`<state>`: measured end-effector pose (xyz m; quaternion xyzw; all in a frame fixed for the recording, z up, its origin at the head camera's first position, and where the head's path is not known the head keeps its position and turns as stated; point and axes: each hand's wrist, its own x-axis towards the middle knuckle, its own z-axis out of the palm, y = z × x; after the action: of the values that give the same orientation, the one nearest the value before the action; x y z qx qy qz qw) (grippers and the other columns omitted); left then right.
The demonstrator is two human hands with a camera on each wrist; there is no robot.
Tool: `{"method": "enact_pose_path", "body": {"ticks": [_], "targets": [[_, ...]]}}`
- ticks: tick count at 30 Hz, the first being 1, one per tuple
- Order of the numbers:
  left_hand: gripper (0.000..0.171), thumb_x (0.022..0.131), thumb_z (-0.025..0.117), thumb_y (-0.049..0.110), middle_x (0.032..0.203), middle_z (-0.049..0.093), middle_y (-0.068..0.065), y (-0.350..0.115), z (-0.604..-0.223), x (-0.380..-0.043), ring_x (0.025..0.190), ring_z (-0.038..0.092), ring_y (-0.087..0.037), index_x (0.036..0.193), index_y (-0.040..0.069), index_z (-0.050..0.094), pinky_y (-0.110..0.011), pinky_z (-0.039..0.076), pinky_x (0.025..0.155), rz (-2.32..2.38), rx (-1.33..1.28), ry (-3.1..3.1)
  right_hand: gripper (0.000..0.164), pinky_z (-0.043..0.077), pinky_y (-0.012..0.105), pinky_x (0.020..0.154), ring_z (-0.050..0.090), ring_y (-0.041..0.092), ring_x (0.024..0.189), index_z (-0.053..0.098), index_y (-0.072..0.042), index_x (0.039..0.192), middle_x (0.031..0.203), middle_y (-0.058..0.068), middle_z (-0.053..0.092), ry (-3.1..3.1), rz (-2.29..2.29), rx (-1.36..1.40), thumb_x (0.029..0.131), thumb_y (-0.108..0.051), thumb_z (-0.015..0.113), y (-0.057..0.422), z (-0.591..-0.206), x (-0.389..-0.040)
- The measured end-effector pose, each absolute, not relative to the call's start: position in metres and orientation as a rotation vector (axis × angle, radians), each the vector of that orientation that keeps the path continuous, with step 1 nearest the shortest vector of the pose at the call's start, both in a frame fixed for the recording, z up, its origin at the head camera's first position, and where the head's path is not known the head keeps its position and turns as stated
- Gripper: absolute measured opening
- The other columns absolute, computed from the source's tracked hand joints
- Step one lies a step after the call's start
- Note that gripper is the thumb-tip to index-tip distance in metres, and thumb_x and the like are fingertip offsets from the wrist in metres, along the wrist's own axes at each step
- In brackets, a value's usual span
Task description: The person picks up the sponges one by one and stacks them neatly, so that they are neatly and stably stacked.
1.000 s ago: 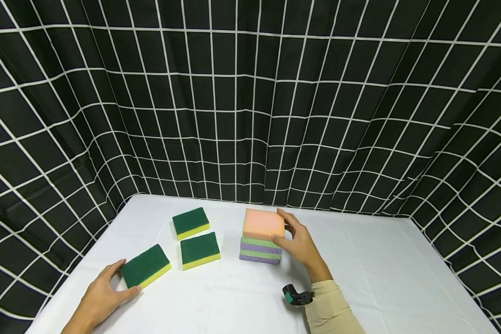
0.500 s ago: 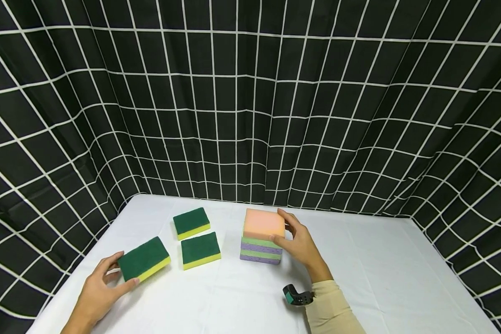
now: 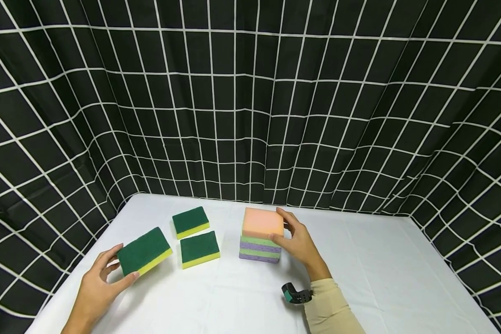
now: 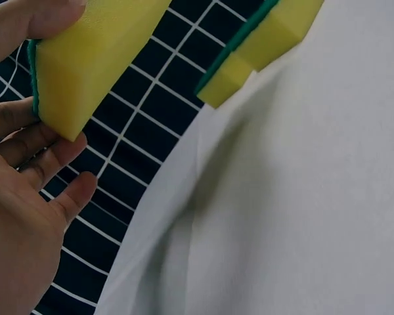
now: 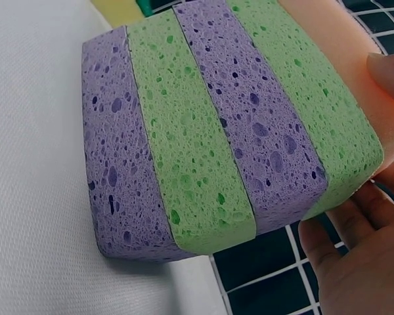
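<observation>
My left hand (image 3: 96,290) pinches a scouring sponge (image 3: 144,250), green pad up and yellow foam below, thumb on its near edge and fingers at its far left side. The sponge is tilted and held above the table, its shadow underneath; the left wrist view shows its yellow underside (image 4: 98,72). My right hand (image 3: 298,241) grips the right side of a peach-orange sponge (image 3: 262,222) between thumb and fingers. It tops a stack of alternating green and purple sponges (image 3: 260,250), whose layers fill the right wrist view, with a purple sponge (image 5: 118,151) at the bottom.
Between the hands, two more green-and-yellow sponges lie flat, one farther back (image 3: 190,220) and one nearer (image 3: 199,247). A white cloth (image 3: 225,301) covers the table. A black gridded curtain (image 3: 250,116) hangs behind and at both sides. A black band (image 3: 296,294) sits at the right wrist.
My left hand has raised its scouring sponge up off the table and tilted it. The right hand and the stack have stayed in place.
</observation>
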<state>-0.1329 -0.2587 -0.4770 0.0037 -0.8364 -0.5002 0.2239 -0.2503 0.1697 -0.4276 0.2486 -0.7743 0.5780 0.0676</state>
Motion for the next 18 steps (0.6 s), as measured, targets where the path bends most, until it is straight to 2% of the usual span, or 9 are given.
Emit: {"method": "enact_pose_path", "body": {"ticks": [8, 18], "targets": [[0.078, 0.074, 0.080, -0.005, 0.126, 0.046, -0.004, -0.247, -0.467, -0.135, 0.104, 0.050, -0.008, 0.141, -0.002, 0.041, -0.011, 0.043, 0.082, -1.497, -0.069, -2.263, 0.069, 0.034, 0.053, 0.103, 0.046, 0.041, 0.120, 0.039, 0.011, 0.140, 0.135, 0.025, 0.046, -2.341, 1.747, 0.758, 0.080, 0.004, 0.072, 0.170, -0.429, -0.250], [0.075, 0.073, 0.077, -0.012, 0.127, 0.050, -0.007, -0.231, -0.450, -0.147, 0.108, 0.049, -0.013, 0.140, -0.002, 0.044, -0.018, 0.039, 0.086, -1.601, -0.234, -2.185, 0.068, 0.035, 0.052, 0.102, 0.048, 0.038, 0.119, 0.040, 0.012, 0.139, 0.134, 0.025, 0.047, -2.334, 1.709, 0.775, 0.080, 0.005, 0.073, 0.171, -0.429, -0.251]]}}
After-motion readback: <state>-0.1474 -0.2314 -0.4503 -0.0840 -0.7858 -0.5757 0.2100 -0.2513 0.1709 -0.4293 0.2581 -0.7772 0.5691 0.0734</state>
